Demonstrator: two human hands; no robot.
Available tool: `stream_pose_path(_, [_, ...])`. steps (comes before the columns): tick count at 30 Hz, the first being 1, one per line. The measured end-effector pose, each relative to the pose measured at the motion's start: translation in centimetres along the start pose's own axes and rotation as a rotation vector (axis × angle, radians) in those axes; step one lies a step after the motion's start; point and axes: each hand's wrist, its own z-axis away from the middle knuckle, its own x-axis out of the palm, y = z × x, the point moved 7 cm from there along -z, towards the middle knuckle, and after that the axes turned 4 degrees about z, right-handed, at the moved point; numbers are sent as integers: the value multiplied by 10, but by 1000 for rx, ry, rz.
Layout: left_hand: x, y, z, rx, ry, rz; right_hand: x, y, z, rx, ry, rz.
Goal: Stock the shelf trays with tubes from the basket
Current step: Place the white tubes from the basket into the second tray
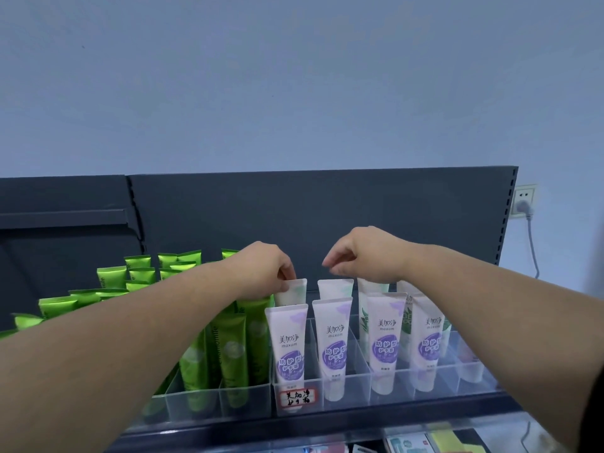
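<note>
Head view. A dark shelf carries clear trays set side by side along its front edge. The trays on the left hold green tubes, upright and closely packed in several rows. The tray on the right holds white tubes in lanes: a front row of purple tubes, four across, and a rear row printed in green just behind them. The left hand reaches over the green tubes and pinches the top seam of the held tube, the leftmost of the rear row, between its thumb and curled fingers. This tube stands upright in its lane, directly behind the leftmost purple tube. The right hand hangs above the next tube in the rear row, fingers loosely curled downward, thumb and forefinger a little apart, grasping nothing. Its fingertips seem just clear of that tube's top, though the angle makes this hard to judge. A handwritten label sits on the tray front below the leftmost purple tube. Behind stands a dark back panel; a socket with a plug is on the pale wall to the right.
</note>
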Motion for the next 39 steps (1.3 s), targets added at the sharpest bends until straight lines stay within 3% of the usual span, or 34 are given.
stream_pose_path(3, [-3, 2, 0, 10, 11, 28, -15, 18, 6, 49, 22, 19])
stream_pose_path(10, [-4, 30, -12, 69, 19, 152, -3, 43, 17, 118, -130, 125])
stream_pose_path(18, [4, 42, -26, 54, 19, 88, 2, 47, 15, 100, -51, 99])
stream_pose_path(30, [6, 37, -31, 3, 36, 102, 4, 42, 13, 55, -65, 49])
stream_pose_path(39, [4, 30, -29, -6, 28, 100, -22, 68, 25, 110, -12, -4])
